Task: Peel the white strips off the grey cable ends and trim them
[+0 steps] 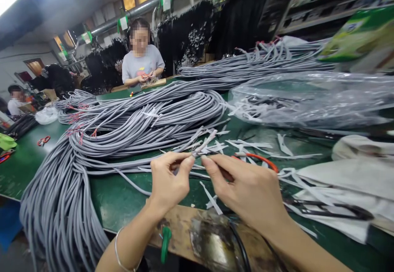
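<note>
My left hand (170,177) is closed in a pinch on a grey cable (203,144), whose pale end sticks up past the fingertips. Close beside it, the thumb and forefinger of my right hand (249,186) press together; what they grip is too small to make out. Both hands are over the front of the green table (120,206). Behind them lies a large bundle of grey cables (147,116), several with reddish wire ends, spilling over the table's left front edge. White strips (215,147) are scattered around my fingers. An orange-red handle (264,161) shows behind my right hand.
A wooden board (178,227) with a metal plate (215,243) and green clamp (165,243) sits at the front edge. Clear plastic bag (301,104), white cloth (338,173) and dark tool (335,210) lie right. A co-worker (143,62) is across the table.
</note>
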Tool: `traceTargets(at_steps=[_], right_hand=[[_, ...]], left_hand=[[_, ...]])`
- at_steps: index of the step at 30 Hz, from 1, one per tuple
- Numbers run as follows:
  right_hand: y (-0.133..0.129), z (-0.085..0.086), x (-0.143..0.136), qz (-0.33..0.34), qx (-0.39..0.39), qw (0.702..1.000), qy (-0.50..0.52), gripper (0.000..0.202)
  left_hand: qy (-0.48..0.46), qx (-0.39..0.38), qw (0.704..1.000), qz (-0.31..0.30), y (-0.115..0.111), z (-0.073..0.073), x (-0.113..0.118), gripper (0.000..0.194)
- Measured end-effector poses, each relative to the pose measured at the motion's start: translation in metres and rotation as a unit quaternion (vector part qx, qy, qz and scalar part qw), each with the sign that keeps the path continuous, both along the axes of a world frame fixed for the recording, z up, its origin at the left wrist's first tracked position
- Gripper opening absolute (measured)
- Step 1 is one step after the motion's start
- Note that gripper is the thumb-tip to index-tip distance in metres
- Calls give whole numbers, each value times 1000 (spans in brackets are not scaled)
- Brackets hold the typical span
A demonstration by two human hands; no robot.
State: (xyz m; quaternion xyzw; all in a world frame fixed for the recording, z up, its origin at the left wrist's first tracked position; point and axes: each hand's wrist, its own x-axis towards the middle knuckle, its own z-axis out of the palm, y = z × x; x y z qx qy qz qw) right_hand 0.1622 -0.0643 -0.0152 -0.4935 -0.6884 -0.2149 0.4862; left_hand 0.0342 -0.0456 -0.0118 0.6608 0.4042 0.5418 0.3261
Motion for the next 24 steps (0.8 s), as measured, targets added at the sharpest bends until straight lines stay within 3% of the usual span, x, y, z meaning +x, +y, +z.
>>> traceTargets(at_steps=[8, 24], right_hand=[[-1, 4, 2, 24, -53, 998, 31, 49], [-2, 2, 3, 3, -10, 1000, 4, 40]], left_hand=[[61, 86, 994, 33, -4, -2, 2, 17], [67, 99, 992, 32, -6, -1, 1, 20]])
